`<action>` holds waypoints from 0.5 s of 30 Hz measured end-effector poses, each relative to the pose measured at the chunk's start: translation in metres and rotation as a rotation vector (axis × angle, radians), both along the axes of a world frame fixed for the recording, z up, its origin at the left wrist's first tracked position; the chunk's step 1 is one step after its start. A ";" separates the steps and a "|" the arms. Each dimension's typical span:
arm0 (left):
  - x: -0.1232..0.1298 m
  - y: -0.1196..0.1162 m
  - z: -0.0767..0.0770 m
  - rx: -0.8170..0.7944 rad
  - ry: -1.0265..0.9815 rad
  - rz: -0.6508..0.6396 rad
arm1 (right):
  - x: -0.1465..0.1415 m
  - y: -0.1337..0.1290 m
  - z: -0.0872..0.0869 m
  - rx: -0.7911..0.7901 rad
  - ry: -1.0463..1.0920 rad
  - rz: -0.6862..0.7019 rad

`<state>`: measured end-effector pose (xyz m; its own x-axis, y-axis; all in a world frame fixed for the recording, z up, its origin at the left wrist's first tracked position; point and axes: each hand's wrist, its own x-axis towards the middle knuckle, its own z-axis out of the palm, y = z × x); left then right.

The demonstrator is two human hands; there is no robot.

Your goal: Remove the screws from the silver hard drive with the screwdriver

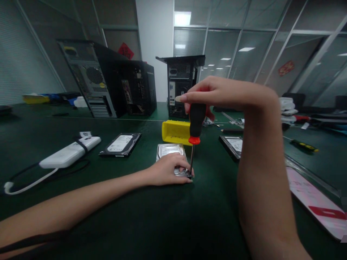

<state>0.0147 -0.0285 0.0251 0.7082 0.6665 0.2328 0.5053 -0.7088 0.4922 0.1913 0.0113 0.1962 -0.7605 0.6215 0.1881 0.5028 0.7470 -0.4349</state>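
Your screwdriver (197,121): matt black grip, shinier red plastic collar, smooth metal shaft
Your silvery hard drive (170,148): smooth, bright metal with a paper-like label
Yellow bin (175,131) facing you: smooth moulded plastic
Tabletop (173,220) before you: smooth, with a dull sheen
Power strip (66,154): smooth white plastic, low gloss
Computer case (93,75): perforated metal back

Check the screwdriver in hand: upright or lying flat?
The screwdriver is upright: handle up in the right hand, shaft pointing down at the hard drive.

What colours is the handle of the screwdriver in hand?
Black and red; the screwdriver handle shows best in the head view.
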 end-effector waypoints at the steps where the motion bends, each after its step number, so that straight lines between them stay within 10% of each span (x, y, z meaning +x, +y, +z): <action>1: 0.000 0.000 0.000 0.003 0.000 -0.002 | 0.000 0.001 0.000 0.007 -0.003 -0.017; 15: -0.001 0.000 0.000 0.001 -0.009 -0.008 | -0.001 0.005 -0.001 -0.057 -0.013 -0.070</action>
<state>0.0142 -0.0287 0.0247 0.7117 0.6603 0.2397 0.4949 -0.7135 0.4960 0.1905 0.0163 0.1949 -0.7168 0.6827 0.1415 0.5590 0.6841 -0.4686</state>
